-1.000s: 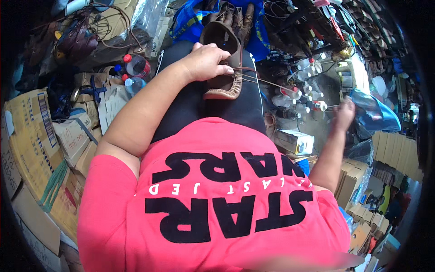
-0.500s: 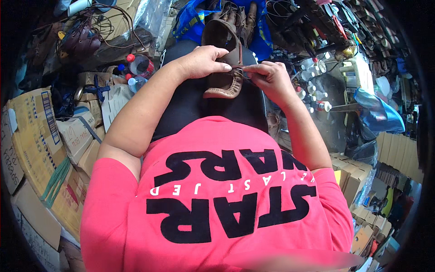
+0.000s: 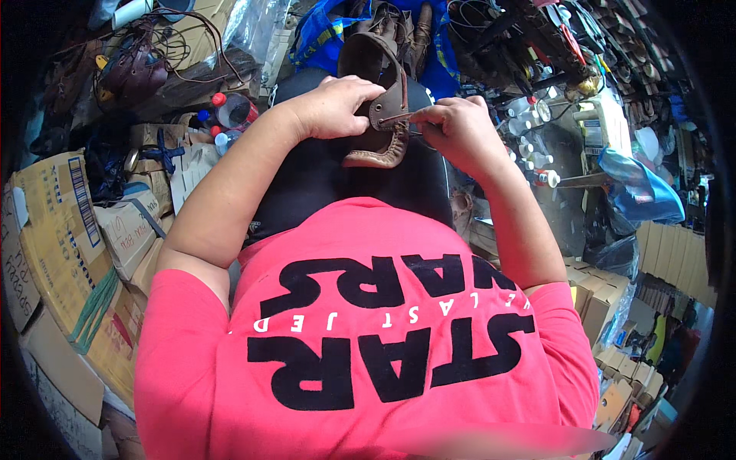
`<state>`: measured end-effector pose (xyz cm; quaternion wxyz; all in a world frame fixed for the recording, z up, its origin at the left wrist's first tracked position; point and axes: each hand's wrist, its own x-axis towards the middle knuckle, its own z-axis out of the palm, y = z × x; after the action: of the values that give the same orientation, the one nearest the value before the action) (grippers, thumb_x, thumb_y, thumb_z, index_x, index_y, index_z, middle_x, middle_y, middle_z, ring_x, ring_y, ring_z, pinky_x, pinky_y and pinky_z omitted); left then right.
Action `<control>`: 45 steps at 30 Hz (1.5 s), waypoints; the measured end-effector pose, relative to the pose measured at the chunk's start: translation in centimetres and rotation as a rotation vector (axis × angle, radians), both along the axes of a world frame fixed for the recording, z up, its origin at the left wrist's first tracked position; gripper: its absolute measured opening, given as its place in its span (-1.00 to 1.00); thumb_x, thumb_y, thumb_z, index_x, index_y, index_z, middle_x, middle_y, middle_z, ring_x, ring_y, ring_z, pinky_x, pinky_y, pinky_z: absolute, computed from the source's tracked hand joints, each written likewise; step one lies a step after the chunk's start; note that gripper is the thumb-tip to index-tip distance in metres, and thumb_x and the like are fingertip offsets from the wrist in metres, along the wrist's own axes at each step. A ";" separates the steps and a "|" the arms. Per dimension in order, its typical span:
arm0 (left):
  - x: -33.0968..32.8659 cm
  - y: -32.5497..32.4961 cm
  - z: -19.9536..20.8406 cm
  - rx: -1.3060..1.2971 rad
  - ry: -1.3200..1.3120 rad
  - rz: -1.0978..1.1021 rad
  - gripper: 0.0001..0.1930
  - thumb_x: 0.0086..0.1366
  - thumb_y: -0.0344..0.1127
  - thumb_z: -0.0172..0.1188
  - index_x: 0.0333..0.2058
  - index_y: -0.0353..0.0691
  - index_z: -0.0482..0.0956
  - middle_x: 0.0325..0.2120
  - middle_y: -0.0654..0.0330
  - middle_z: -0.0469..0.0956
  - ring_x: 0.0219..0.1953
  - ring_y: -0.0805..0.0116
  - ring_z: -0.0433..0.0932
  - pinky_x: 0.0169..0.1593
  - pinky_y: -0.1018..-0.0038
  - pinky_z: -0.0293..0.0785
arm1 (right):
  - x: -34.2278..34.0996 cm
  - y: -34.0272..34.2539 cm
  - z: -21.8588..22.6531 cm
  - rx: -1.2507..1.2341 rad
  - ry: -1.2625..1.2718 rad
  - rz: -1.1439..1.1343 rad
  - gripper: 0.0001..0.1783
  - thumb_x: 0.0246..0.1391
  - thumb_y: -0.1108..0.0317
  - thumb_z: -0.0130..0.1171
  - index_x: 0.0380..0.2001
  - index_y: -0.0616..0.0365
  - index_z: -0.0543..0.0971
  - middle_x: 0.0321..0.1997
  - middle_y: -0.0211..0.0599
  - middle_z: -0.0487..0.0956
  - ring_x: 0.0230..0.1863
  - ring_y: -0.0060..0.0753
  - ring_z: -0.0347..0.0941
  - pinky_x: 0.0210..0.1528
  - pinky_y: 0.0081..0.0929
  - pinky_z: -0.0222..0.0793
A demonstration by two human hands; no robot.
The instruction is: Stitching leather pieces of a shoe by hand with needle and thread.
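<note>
Brown leather shoe [image 3: 392, 98] is propped over the black-trousered lap [image 3: 307, 184], held and kinda half blocked by the left hand [image 3: 337, 107]; eyelets [image 3: 379, 107] and a puckered lower rim [image 3: 376, 159] can be seen. Thin strand [image 3: 395, 118] is pinched by the right hand [image 3: 461, 132]. Plastic bottles [image 3: 234, 113] are strewn both sides, blue bag [image 3: 313, 42] beyond.

Left grip [image 3: 337, 107] and right grip [image 3: 460, 132] near each other but apart, at 11 and 1 o'clock.
The left elbow [image 3: 193, 251] bends outward at 9 o'clock, and the bare left forearm [image 3: 244, 188] runs toward 1 o'clock; the left hold is curved, back uppermost, its thumb [image 3: 354, 125] set apart on the 6 o'clock side of the fingers [image 3: 366, 90], which reach toward 3 o'clock. The right forearm [image 3: 523, 218], also bare, slants toward 11 o'clock; the right hold is a tight pinch, forefinger [image 3: 427, 115] stretched toward 9 o'clock, other knuckles folded.
</note>
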<state>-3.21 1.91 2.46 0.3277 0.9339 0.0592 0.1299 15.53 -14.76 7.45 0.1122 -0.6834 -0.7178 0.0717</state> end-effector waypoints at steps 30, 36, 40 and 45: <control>8.1 -0.6 -0.6 -0.294 0.188 -0.129 -0.71 0.06 -0.32 0.38 -0.20 -0.21 0.68 -0.34 0.10 0.70 -0.26 0.27 0.66 -0.09 0.39 0.51 | 9.6 -0.7 -8.1 -0.653 1.485 -0.199 -0.86 0.16 0.38 0.26 -0.20 0.13 0.63 -0.24 -0.54 0.59 -0.15 -0.64 0.42 0.05 -0.59 0.28; 8.2 -0.5 -0.8 -0.279 0.160 -0.142 -0.70 0.05 -0.31 0.38 -0.20 -0.20 0.68 -0.33 0.08 0.69 -0.25 0.24 0.66 -0.09 0.38 0.51 | 10.6 0.0 -8.5 -0.746 1.505 -0.148 -0.66 0.12 0.37 0.28 -0.02 0.22 0.59 -0.09 -0.38 0.64 -0.01 -0.49 0.49 0.17 -0.45 0.30; 8.1 -0.5 -0.7 -0.271 0.165 -0.134 -0.70 0.04 -0.30 0.37 -0.20 -0.19 0.68 -0.34 0.07 0.69 -0.27 0.23 0.66 -0.11 0.38 0.51 | 10.9 0.3 -8.4 -0.785 1.531 -0.154 -0.85 0.18 0.43 0.23 -0.19 0.15 0.64 -0.21 -0.51 0.61 -0.13 -0.62 0.46 0.06 -0.56 0.33; 8.0 -0.8 -0.5 -0.257 0.158 -0.093 -0.71 0.03 -0.30 0.37 -0.21 -0.17 0.69 -0.38 0.08 0.68 -0.30 0.23 0.66 -0.14 0.37 0.51 | 10.4 0.6 -7.9 -0.767 1.539 -0.165 -0.83 0.12 0.45 0.29 -0.20 0.18 0.64 -0.20 -0.47 0.63 -0.16 -0.61 0.49 0.03 -0.57 0.37</control>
<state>4.81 1.11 1.98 0.4446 0.8933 0.0576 0.0321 25.93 -14.16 -0.45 0.3336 -0.4853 -0.3165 0.7437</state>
